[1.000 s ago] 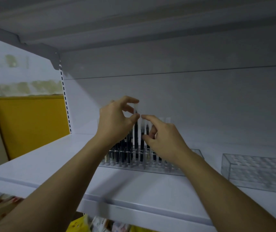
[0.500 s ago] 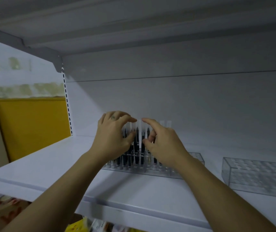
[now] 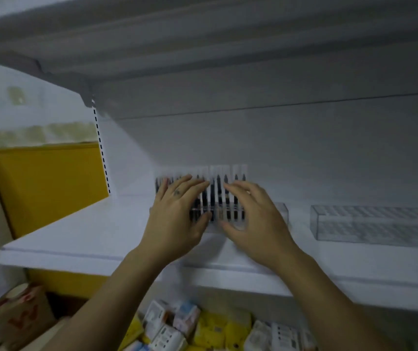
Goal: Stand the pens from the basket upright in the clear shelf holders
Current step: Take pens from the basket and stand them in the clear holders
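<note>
I see my left hand [image 3: 177, 219] up at the white shelf [image 3: 76, 236]. Its fingers are straight and spread out, and they grasp nothing. They lie flat across the front of the pens [image 3: 219, 196]. The picture is blurry there, so I cannot tell how hard they push.

My right hand [image 3: 256, 221] is just beside it, a little to the right. Its fingers are loose and only a bit bent, and they hold nothing too. The fingertips reach up in front of the pens, and the thumb points in toward my left thumb.

The pens are dark with see-through caps. They stand up straight in a row in a clear holder [image 3: 279, 214] on the shelf, close to the back wall. My hands hide the lower parts of many of them.

A second clear holder [image 3: 375, 224] sits on the same shelf, well apart to the right.

A yellow wall [image 3: 45, 186] is at the left end of the shelf. Under the shelf I see small white and yellow packs [image 3: 203, 328], and a brown box [image 3: 20, 315] off to the left.
</note>
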{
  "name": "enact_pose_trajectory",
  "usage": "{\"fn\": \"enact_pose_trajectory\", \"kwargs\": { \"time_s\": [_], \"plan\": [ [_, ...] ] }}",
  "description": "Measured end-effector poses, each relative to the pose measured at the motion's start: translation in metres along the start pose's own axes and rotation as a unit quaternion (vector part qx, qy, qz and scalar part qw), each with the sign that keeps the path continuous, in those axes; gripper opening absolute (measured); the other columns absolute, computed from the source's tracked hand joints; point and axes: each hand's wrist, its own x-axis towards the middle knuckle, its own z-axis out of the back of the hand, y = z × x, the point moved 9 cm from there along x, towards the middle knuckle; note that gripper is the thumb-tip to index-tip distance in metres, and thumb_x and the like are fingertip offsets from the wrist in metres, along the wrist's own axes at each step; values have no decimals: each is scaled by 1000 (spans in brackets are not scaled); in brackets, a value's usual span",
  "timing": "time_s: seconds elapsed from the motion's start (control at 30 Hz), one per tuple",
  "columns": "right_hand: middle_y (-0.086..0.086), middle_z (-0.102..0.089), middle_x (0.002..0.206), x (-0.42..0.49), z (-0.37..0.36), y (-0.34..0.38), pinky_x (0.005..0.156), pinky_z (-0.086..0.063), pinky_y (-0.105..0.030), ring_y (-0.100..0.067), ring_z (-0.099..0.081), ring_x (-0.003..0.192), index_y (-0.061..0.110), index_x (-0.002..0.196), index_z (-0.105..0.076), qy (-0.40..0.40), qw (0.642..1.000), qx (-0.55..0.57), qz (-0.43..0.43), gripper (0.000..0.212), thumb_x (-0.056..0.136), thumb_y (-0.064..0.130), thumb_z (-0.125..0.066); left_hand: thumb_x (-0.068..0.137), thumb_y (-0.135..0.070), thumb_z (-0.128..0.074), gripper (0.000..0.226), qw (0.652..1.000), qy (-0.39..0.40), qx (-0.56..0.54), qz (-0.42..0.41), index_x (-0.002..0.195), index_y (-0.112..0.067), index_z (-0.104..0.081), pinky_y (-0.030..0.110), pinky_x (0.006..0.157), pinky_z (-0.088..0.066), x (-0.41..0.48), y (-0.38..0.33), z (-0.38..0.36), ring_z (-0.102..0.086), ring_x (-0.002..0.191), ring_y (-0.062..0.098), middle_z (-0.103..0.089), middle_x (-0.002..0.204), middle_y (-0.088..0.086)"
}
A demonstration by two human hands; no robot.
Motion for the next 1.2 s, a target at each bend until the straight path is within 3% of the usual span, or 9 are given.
{"fn": "enact_pose_trajectory", "kwargs": {
  "time_s": [0.13, 0.23, 0.43, 0.63, 0.73, 0.83, 1.03, 1.1, 1.2],
  "plan": [
    [8, -38, 146, -53, 7, 11, 111, -34, -29, -10, -35, 135, 29, 143, -42, -15, 1000, -11, 6, 61, 87, 41, -64, 86, -44, -56, 53, 998, -2, -59, -4, 134, -21, -54, 37, 115, -25, -48, -27, -3, -42, 133, 18, -55, 136, -2],
    [3, -49, 136, -103, 17, 15, 103, -40, -30, -16, -46, 126, 21, 133, -54, -74, 997, -29, 12, 53, 84, 40, -61, 88, -44, -52, 50, 994, -1, -107, 3, 130, -17, -56, 32, 107, -37, -95, -44, -12, -44, 126, 18, -55, 132, -1],
    [1, -54, 119, -201, -11, -11, 92, -47, -33, -19, -54, 109, 16, 121, -61, -70, 996, -33, -35, 45, 82, 38, -58, 88, -38, -56, 44, 990, 31, -135, 35, 126, -15, -58, 30, 98, -36, -186, -71, -59, -45, 118, 21, -55, 129, 4],
    [4, -52, 125, -274, -79, -72, 99, -37, -27, -11, -42, 118, 19, 130, -57, 83, 985, -34, -146, 53, 80, 36, -68, 86, -46, -51, 54, 970, 147, -172, 86, 130, -15, -55, 37, 98, -44, -256, -80, -136, -48, 120, 22, -56, 130, 3],
    [3, -50, 132, -319, -110, -101, 103, -39, -32, -17, -43, 124, 21, 132, -54, 156, 969, -50, -183, 55, 82, 36, -70, 84, -54, -46, 63, 954, 220, -161, 124, 134, -16, -53, 45, 102, -42, -290, -84, -175, -46, 127, 25, -55, 134, 3],
    [1, -43, 142, -365, -141, -129, 107, -34, -34, -21, -38, 131, 21, 141, -45, 258, 932, -50, -250, 61, 86, 39, -67, 84, -57, -46, 68, 922, 303, -168, 173, 140, -18, -47, 41, 109, -35, -329, -87, -216, -38, 134, 23, -50, 141, 1],
    [-4, -41, 143, -447, -187, -168, 103, -38, -36, -25, -40, 130, 20, 143, -41, 396, 849, -46, -348, 61, 88, 36, -64, 88, -53, -54, 65, 849, 414, -174, 279, 142, -18, -44, 37, 106, -37, -418, -97, -277, -41, 132, 25, -48, 142, 5],
    [-6, -48, 133, -480, -198, -178, 99, -43, -37, -27, -47, 122, 19, 133, -49, 435, 818, -29, -376, 52, 86, 34, -65, 88, -49, -57, 60, 829, 434, -176, 306, 139, -18, -47, 33, 101, -41, -451, -96, -285, -48, 126, 25, -53, 138, 6],
    [-7, -59, 104, -519, -213, -187, 83, -52, -40, -26, -59, 98, 19, 95, -53, 484, 778, 5, -401, 21, 81, 28, -67, 89, -47, -60, 60, 764, 499, -177, 369, 140, -19, -44, 33, 94, -47, -503, -89, -297, -54, 118, 26, -56, 131, 7]
  ]
}}
